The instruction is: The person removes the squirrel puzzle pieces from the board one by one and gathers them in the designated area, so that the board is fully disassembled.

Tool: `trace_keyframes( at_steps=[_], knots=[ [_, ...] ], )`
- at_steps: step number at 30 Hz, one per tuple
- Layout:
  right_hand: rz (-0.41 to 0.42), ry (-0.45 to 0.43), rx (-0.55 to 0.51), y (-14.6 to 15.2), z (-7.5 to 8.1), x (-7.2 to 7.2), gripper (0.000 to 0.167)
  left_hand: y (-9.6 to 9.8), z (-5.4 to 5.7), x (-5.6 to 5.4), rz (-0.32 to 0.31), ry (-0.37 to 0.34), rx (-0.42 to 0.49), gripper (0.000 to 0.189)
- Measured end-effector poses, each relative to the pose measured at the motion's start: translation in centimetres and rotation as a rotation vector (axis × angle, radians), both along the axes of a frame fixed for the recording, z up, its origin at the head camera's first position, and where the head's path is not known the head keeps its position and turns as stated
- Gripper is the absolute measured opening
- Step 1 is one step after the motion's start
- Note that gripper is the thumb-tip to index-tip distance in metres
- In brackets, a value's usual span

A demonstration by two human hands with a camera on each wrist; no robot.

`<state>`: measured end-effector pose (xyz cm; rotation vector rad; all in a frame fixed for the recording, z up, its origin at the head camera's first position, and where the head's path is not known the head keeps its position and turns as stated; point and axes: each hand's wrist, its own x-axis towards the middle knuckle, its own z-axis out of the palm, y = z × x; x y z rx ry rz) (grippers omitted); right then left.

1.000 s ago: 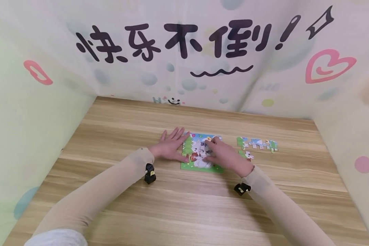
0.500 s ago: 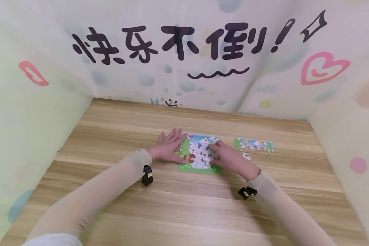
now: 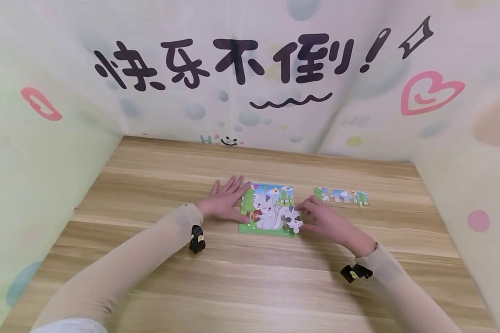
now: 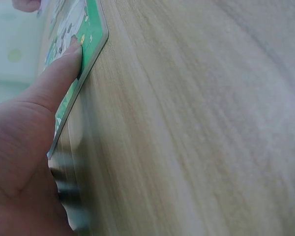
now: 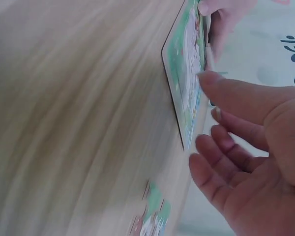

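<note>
A picture puzzle (image 3: 246,229) showing a grey-white squirrel lies on the table in a green-edged frame. Spread fingers of my left hand (image 3: 224,203) lie at its left side, the thumb (image 4: 64,73) resting on the green border in the left wrist view. Over the puzzle's right edge, my right hand (image 3: 331,221) pinches a grey-white puzzle piece (image 3: 293,220) with knobbed edges between thumb and fingertips. From the right wrist view, the right hand (image 5: 255,142) shows bent fingers facing the thumb; the piece does not stand out there.
Joined loose puzzle pieces (image 3: 342,196) in green and blue lie to the right of the puzzle, behind my right hand. The right wrist view catches pieces (image 5: 155,211) below the hand. A printed cloth (image 3: 250,111) borders the wooden table (image 3: 250,286).
My right hand has moved right and toward me from the puzzle's middle, bringing the grey-white piece to the right edge and uncovering more of the picture. The left hand has stayed in place.
</note>
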<state>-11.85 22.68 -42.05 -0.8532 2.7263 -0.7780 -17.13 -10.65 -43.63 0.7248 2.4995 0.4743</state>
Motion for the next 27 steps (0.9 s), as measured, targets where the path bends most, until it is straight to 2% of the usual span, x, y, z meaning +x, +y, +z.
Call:
trace_keyframes(
  at_steps=[6, 16, 21, 27],
  knots=[
    [-0.04, -0.024, -0.082, 2.5, 0.4, 1.1, 0.045, 0.1, -0.1, 0.0, -0.001, -0.009, 0.003, 0.115],
    [-0.123, 0.018, -0.076, 8.3, 0.1, 1.8, 0.045, 0.2, 0.0, 0.1, 0.001, -0.008, 0.001, 0.115],
    [-0.16, 0.045, -0.066, 11.0, -0.8, 1.4, 0.042, 0.1, -0.2, 0.0, 0.002, -0.013, -0.006, 0.116],
    [-0.218, -0.036, -0.001, 13.2, -1.7, 0.5, 0.042, 0.1, 0.1, 0.1, 0.007, -0.003, 0.014, 0.114]
  ],
)
